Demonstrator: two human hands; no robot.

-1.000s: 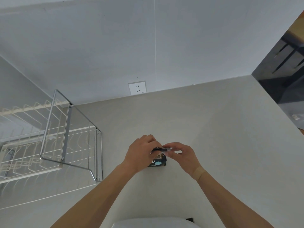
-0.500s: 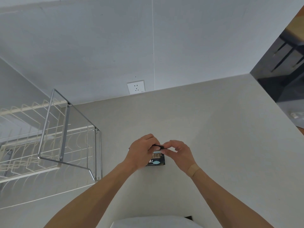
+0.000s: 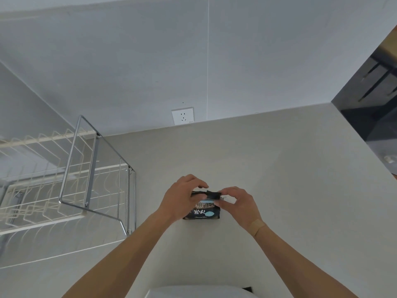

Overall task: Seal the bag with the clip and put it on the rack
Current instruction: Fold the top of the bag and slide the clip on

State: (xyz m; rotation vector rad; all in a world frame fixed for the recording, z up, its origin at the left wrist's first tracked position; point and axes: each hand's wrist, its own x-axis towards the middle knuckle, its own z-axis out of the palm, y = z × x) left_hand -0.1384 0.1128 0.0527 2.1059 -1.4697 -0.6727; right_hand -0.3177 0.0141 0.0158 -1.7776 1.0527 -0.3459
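Note:
A small black bag (image 3: 203, 211) with white lettering and a blue patch stands upright on the pale counter (image 3: 279, 179). A black clip (image 3: 211, 194) sits across its folded top edge. My left hand (image 3: 181, 200) wraps around the bag's left side and top. My right hand (image 3: 239, 203) pinches the clip's right end between thumb and fingers. The wire rack (image 3: 81, 181) stands to the left of the bag, a hand's width away.
A white wall socket (image 3: 182, 116) sits on the back wall above the counter. The counter's right edge drops off to a dark floor (image 3: 369, 117). A white garment (image 3: 199, 292) shows at the bottom edge.
My fingers have loosened around the bag's top, showing more of the clip lying across it. The bag stays in the same spot on the counter.

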